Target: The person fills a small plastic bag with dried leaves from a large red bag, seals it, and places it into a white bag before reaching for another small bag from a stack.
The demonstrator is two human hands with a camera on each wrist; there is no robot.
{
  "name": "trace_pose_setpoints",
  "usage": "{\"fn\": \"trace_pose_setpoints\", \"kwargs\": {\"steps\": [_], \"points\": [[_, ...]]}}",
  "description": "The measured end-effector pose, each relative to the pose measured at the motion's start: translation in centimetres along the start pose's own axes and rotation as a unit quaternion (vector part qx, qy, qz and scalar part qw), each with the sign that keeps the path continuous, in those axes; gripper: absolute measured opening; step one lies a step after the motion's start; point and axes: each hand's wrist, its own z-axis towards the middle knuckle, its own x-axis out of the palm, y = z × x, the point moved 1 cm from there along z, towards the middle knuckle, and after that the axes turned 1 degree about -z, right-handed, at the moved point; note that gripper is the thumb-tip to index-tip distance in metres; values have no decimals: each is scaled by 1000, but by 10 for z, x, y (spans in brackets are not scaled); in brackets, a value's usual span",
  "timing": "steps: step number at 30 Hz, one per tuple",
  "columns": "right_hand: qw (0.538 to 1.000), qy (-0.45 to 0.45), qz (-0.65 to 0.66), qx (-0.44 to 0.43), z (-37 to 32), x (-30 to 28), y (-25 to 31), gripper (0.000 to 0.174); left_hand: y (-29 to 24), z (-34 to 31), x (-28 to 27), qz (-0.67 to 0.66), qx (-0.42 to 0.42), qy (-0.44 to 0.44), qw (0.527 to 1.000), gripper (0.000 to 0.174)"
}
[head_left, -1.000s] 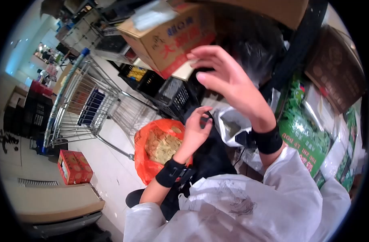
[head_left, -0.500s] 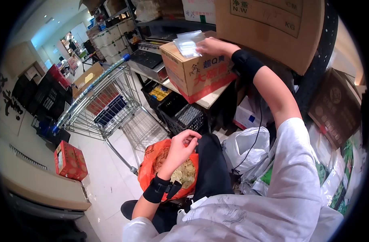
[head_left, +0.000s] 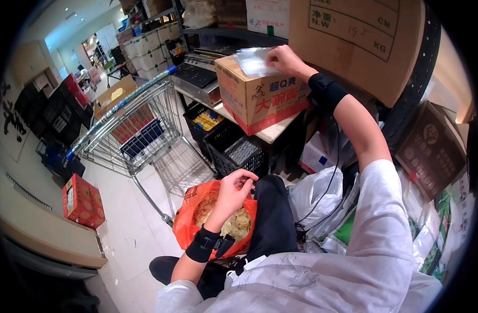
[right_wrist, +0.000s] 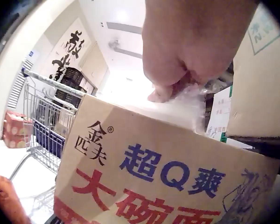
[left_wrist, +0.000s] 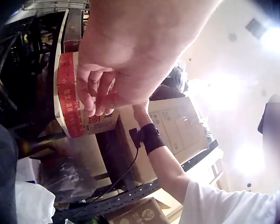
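On a cardboard box with red and blue print lie clear plastic bags. My right hand pinches the bags' right edge; the right wrist view shows its fingers on the plastic above the box. My left hand hangs loosely curled with nothing in it, over an orange bag of pale, thin round pieces. In the left wrist view the left hand's fingers are bent and hold nothing.
A metal shopping cart stands to the left, with a red box on the floor. Black crates sit under the shelf. A white plastic bag is right of my knee, and a large carton stands at upper right.
My right hand has gone from mid-air to the plastic bags on the box and now lifts their edge slightly. My left hand has moved slightly down and left. The head view has shifted.
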Motion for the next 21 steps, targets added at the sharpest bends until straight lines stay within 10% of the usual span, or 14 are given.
{"fn": "trace_pose_setpoints", "kwargs": {"steps": [14, 21], "points": [[996, 76, 1, 37, 1, -26, 28, 19, 12, -12, -16, -45, 2, -46, 998, 12], [956, -284, -16, 64, 2, -56, 52, 17, 9, -23, -29, -48, -14, -43, 998, 11]]}}
